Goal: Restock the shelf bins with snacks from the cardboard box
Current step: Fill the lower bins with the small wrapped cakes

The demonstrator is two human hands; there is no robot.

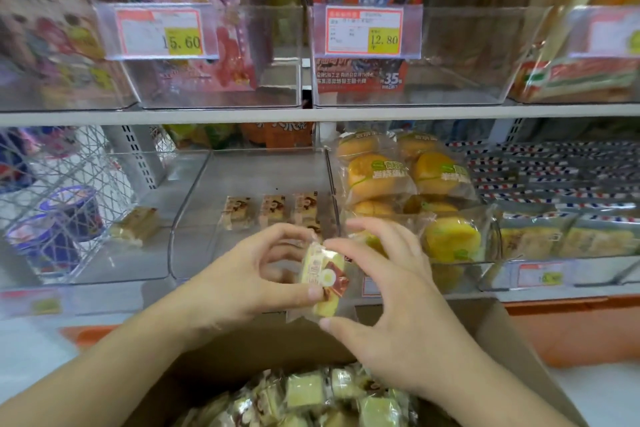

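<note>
A small wrapped yellow cake snack [322,279] is pinched between both hands in front of the lower shelf. My left hand [256,274] grips its left edge with thumb and fingers. My right hand [388,291] holds its top and bottom right corners. Behind it stands a clear shelf bin [194,204] with three of the same snacks [272,210] lined up at the back. Below my arms, the open cardboard box [498,333] holds several wrapped snacks [311,395].
A bin of round yellow cakes [408,180] stands to the right, then bins of striped packets [561,184]. A wire basket with blue tubs [55,218] is at the left. The upper shelf [311,114] carries clear bins with price tags.
</note>
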